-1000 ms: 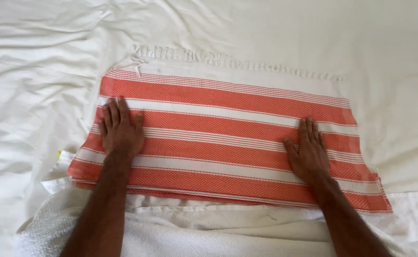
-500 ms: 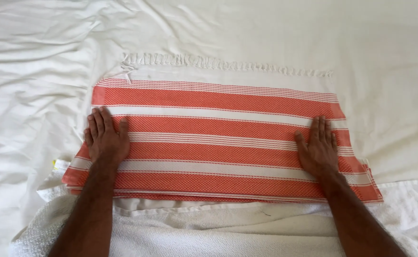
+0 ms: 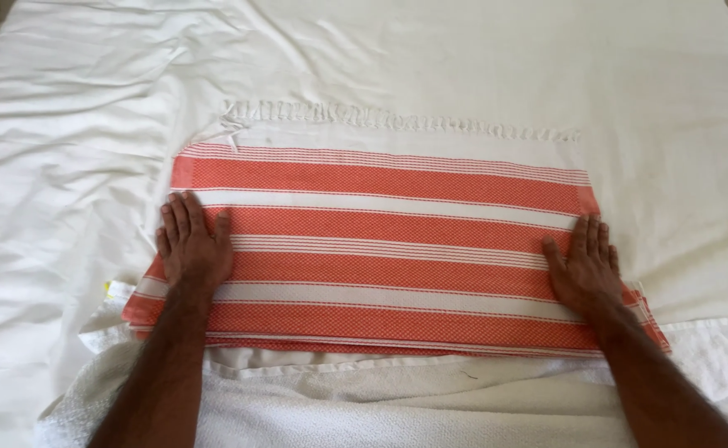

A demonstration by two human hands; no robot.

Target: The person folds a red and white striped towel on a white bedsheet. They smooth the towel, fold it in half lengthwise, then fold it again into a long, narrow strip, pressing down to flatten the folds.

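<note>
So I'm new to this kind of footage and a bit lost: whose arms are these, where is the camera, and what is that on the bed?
The camera sits on a person's head and looks down, so the two bare arms are that person's own. The left hand and the right hand lie flat, palms down, near the two ends of a folded orange-and-white striped towel. Neither hand grips anything; they just press on the cloth. The towel has a white fringe at its far edge. It rests on a white sheet that is wrinkled. A white terry towel lies at the near edge, partly under the striped one.
</note>
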